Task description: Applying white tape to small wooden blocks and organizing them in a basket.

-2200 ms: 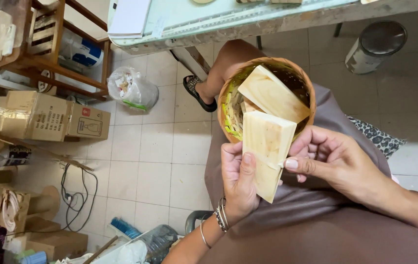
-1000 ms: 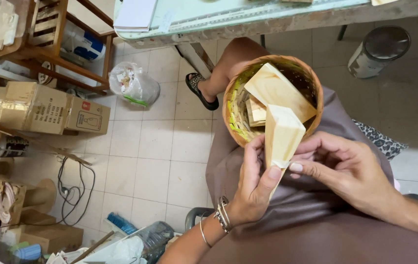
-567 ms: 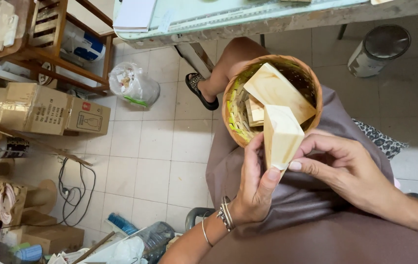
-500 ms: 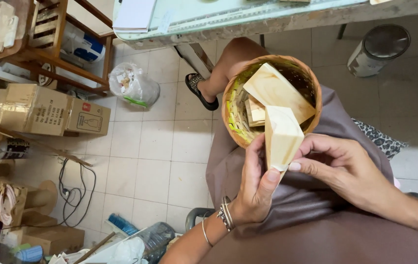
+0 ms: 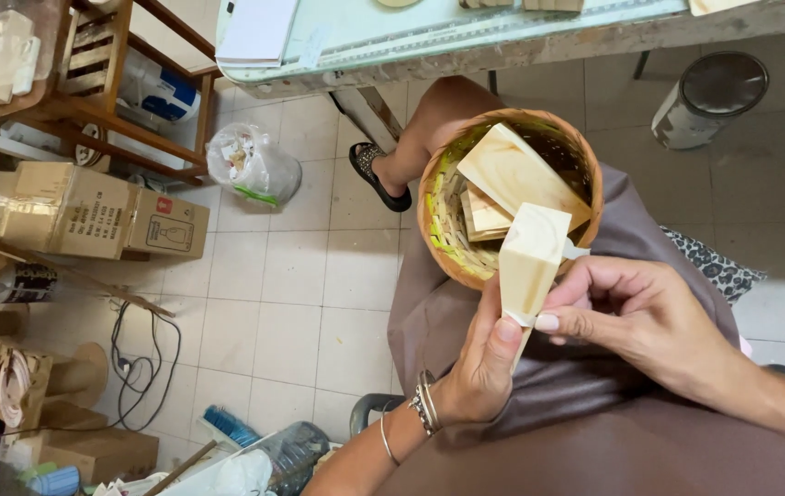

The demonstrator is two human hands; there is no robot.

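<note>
A pale wooden block (image 5: 531,259) stands on edge over my lap, thin side toward the camera. My left hand (image 5: 482,363) grips its lower part, thumb on the near face. My right hand (image 5: 638,315) pinches the block's lower right edge with fingertips. Just beyond the block, a round woven basket (image 5: 443,220) rests on my knee and holds a larger flat wooden piece (image 5: 513,174) and a smaller one (image 5: 482,213) beneath it.
A table edge (image 5: 466,46) runs across the top, with a white pad (image 5: 259,29) on it. A metal can (image 5: 709,99) stands on the tiled floor at upper right. Cardboard boxes (image 5: 89,211), a plastic bag (image 5: 253,165) and cables (image 5: 140,367) lie at left.
The block has been turned from flat-face view to edge-on and lifted slightly nearer the basket. Both hands keep hold of it.
</note>
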